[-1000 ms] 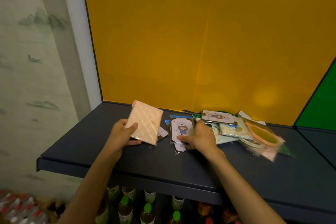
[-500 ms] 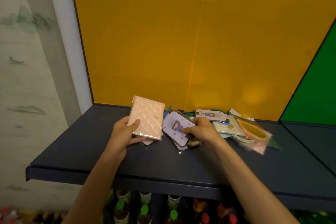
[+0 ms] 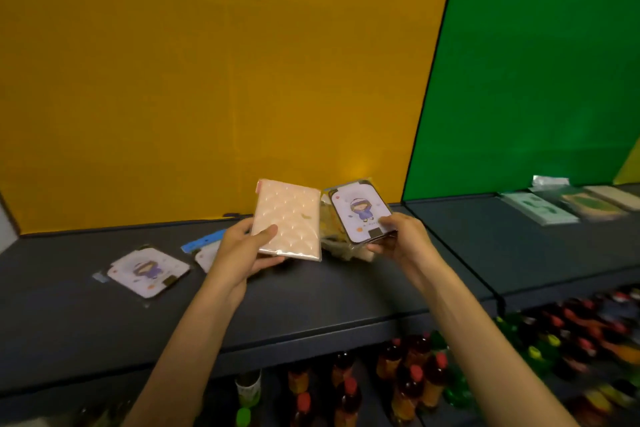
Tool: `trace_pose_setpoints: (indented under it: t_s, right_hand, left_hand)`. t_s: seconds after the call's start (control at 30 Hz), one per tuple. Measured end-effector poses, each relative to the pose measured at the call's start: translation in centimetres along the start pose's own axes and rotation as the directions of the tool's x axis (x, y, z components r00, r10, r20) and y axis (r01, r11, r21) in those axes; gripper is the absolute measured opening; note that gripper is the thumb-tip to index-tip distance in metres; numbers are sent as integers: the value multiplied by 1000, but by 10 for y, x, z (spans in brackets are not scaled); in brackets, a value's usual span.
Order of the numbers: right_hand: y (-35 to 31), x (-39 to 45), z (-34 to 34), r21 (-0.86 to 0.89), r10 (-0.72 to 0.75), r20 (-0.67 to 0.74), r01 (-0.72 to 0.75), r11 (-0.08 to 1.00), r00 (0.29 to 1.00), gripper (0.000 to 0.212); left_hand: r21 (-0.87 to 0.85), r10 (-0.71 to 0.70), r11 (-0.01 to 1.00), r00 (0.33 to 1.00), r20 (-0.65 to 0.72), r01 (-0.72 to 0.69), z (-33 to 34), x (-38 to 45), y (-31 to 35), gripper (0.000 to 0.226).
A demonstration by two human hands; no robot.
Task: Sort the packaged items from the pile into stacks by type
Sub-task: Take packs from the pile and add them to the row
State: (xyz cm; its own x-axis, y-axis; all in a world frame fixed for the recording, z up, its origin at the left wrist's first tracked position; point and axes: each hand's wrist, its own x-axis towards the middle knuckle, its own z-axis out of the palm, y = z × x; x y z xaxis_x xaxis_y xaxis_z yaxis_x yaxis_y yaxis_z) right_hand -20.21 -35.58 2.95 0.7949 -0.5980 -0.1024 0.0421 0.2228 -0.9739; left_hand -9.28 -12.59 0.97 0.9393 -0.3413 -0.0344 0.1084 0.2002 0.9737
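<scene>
My left hand (image 3: 242, 250) grips the pink pack (image 3: 289, 218) and my right hand (image 3: 398, 239) pinches a cartoon card (image 3: 360, 211), both above mid-shelf (image 3: 346, 291); next, I judge, the card joins its twin (image 3: 149, 270) near the shelf's left end.

A pink quilted packet (image 3: 289, 218) and a cartoon-girl card (image 3: 362, 211) held tilted above the shelf.

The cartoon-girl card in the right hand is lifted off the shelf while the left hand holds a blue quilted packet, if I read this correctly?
Not quite: the quilted packet in the left hand is pale pink, not blue, as the head view shows. The right hand does hold the cartoon-girl card lifted off the shelf.
</scene>
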Motion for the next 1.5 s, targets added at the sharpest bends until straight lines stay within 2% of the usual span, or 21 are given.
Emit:
trace_pose_setpoints:
  t_s: [0.2, 0.47, 0.57, 0.73, 1.1, 1.37, 1.5]
  right_hand:
    - [-10, -8, -126, 27, 24, -95, -22, 999, 995, 13]
    - [-21, -15, -281, 31, 40, -140, -36, 999, 989, 14]
    - [-23, -13, -326, 40, 52, -146, -47, 998, 988, 16]
    - [-27, -3, -384, 51, 75, -127, -69, 996, 989, 19]
    - [-31, 84, -429, -30, 94, -41, -95, 995, 995, 20]
    - [-42, 188, -418, -111, 146, 62, -138, 984, 987, 16]
    - [-38, 227, -405, -155, 130, 78, -117, 981, 988, 9]
  left_hand:
    - [7, -49, 999, 995, 84, 49, 115, -22, -31, 23]
    - [-65, -27, 997, 998, 57, 31, 262, -55, -77, 22]
    - [-93, -27, 995, 999, 33, 30, 306, -66, -87, 13]
    - [-87, -71, 994, 997, 2, 71, 361, -67, -97, 20]
    - [-157, -90, 985, 985, -146, 67, 431, -15, -119, 18]
    - [-157, -69, 987, 977, -201, 38, 456, 36, -120, 20]
    - [-153, -59, 988, 965, -256, 20, 458, 57, -117, 29]
